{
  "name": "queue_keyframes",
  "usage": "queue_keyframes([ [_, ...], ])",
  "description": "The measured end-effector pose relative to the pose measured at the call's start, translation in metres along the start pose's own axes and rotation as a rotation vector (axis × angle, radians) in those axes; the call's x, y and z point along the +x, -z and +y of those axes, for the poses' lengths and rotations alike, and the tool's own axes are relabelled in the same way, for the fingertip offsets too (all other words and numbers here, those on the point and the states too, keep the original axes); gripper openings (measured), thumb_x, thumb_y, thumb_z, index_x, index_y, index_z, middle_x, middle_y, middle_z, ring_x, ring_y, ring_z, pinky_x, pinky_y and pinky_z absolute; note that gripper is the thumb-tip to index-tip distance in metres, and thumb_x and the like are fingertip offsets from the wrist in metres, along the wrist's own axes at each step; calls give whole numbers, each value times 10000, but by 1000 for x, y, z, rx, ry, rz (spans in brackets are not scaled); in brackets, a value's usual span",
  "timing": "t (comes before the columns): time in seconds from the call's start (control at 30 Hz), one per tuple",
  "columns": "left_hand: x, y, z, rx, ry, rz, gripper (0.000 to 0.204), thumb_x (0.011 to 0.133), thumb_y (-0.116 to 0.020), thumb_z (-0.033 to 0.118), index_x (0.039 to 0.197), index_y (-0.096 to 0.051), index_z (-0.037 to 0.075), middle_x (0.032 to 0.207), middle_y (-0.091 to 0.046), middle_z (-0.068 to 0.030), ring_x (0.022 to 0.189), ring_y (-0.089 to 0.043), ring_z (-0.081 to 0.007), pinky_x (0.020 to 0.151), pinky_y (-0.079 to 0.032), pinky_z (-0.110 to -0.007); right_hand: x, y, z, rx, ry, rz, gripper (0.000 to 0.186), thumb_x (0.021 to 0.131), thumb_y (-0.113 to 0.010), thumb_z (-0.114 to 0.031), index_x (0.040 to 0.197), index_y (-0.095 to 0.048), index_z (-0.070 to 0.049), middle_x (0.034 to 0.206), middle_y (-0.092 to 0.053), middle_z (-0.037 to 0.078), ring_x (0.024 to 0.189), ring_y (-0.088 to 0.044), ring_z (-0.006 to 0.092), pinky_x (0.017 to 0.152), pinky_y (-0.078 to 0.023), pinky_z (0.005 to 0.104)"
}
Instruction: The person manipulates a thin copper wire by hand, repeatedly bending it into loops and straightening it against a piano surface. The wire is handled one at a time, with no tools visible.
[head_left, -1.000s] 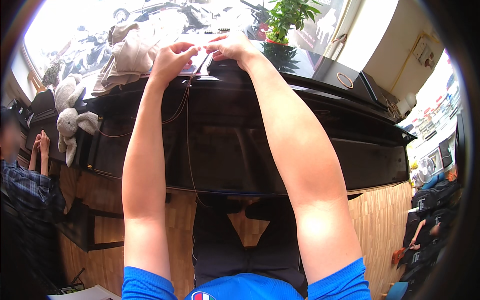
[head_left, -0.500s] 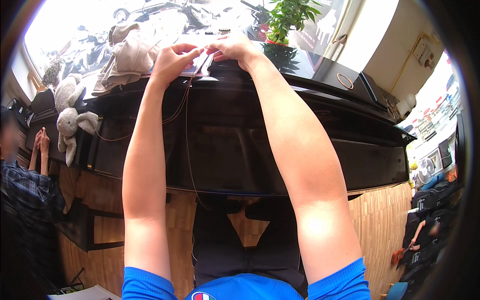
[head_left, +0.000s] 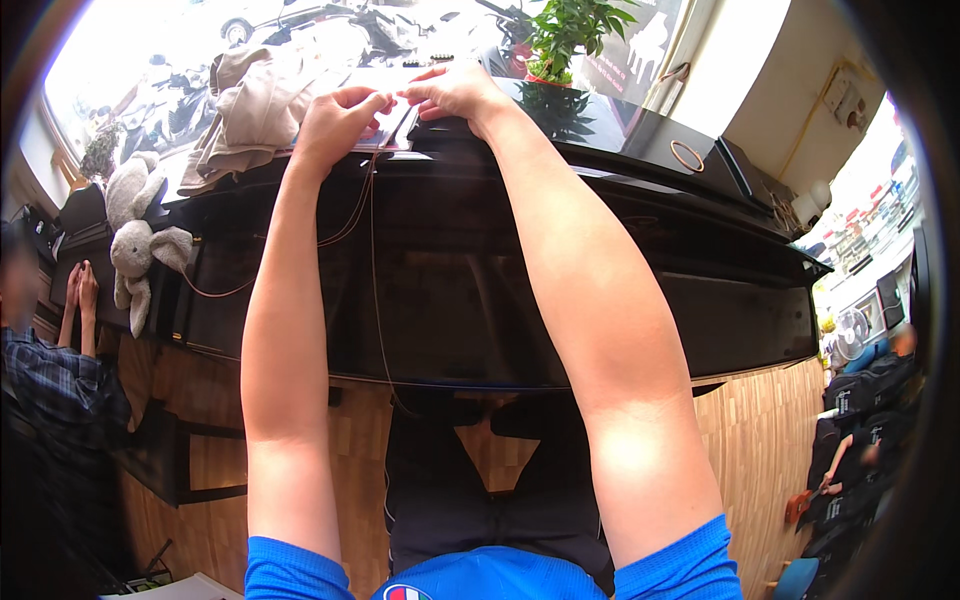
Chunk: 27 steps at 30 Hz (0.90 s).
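Note:
Both arms reach out over a black upright piano [head_left: 470, 280], with the fingertips of the two hands almost meeting above its top. My left hand [head_left: 342, 122] is closed in a pinch at the left. Thin copper-coloured string [head_left: 371, 185] hangs from just below its fingers, in loops and one long strand down the piano's front. My right hand [head_left: 458, 95] has thumb and forefinger pinched together, the other fingers curled. What it grips is too small to make out. Pale flat sheets [head_left: 403, 130] lie under the hands.
A beige cloth [head_left: 250, 110] is heaped left of my hands, beside a grey plush rabbit [head_left: 132, 245]. A potted plant [head_left: 560, 45] and a coiled ring of string [head_left: 687, 155] are on the right of the piano top. At far left sits a person [head_left: 60, 370] with hands together.
Both hands have shifted slightly left, fingertips still close together. The right hand's fingers look a little more spread. The string hangs much as before.

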<state>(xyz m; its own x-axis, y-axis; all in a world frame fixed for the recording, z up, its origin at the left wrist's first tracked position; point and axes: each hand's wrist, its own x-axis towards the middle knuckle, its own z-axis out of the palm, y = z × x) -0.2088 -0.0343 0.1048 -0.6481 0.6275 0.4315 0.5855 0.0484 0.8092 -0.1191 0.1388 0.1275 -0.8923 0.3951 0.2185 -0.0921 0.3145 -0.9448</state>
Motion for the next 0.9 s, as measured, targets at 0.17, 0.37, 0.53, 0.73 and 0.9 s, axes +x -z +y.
queue_keyframes([
  [0.17,-1,-3,0,-35,-11,24,298,902,-668,319,986,-776,54,873,-740,-13,735,-638,-84,720,-521,-247,-6,0,-3,-70,38,-18,258,840,-794,-109,1063,-737,7,920,-751,118,726,-722,178,654,-623,285],
  [0.37,-2,-1,6,47,-32,-41,314,904,-636,337,1027,-783,89,893,-741,-22,722,-624,-92,711,-506,-269,-10,1,-17,-4,-128,21,246,901,-728,-163,1079,-738,7,982,-748,124,756,-720,181,658,-615,298],
  [0.53,-1,0,2,-17,-33,-80,310,892,-614,304,1027,-787,85,860,-745,-24,721,-623,-99,732,-499,-260,-17,-2,-13,-81,-14,9,295,966,-612,-204,1131,-680,31,1018,-710,142,864,-686,206,745,-597,319],
  [0.73,1,-3,-5,120,-58,-65,283,919,-708,250,1080,-761,24,919,-749,-46,822,-663,-82,776,-525,-240,-16,6,-6,426,-19,132,286,992,-573,-194,1062,-613,80,959,-692,182,859,-702,258,766,-624,390],
  [0.9,8,-6,-19,164,-101,-12,422,870,-727,334,1254,-702,158,909,-749,-65,802,-686,-136,750,-530,-290,-22,42,-19,483,-107,167,241,1029,-510,-160,1173,-585,19,689,-486,-34,560,-476,73,630,-565,306],
])
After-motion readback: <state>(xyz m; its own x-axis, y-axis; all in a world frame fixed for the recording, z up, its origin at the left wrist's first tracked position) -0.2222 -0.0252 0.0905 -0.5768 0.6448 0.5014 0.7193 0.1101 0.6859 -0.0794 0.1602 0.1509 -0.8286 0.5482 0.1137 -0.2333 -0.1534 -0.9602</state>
